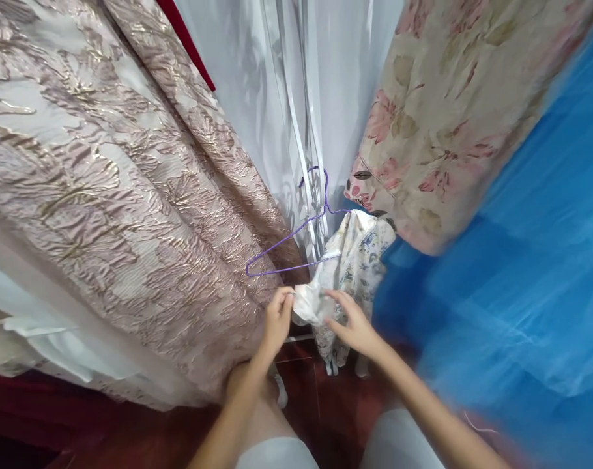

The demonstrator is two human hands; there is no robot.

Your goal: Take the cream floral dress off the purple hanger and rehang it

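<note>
A purple hanger (pixel 287 240) hangs at the middle, its right arm inside a small white garment with a blue floral print (pixel 367 254). The hanger's left arm is bare. My left hand (pixel 278 318) is closed, thumb and fingertips pinching the edge of the garment's bunched white part. On the other side of that bunched cloth is my right hand (pixel 352 326), its thumb and fingers spread apart. Those right fingertips are at the cloth, though whether they press on it is hard to see. The lower end of the garment hangs down below my hands.
Pink-gold brocade cloth (pixel 164 195) hangs close on the left. Behind the hanger are white fabric (pixel 345 78) and long white straps (pixel 296 124). To the right hang floral cloth (pixel 433 130) and blue tulle (pixel 511 273). Below is a dark red tiled floor (pixel 335 404).
</note>
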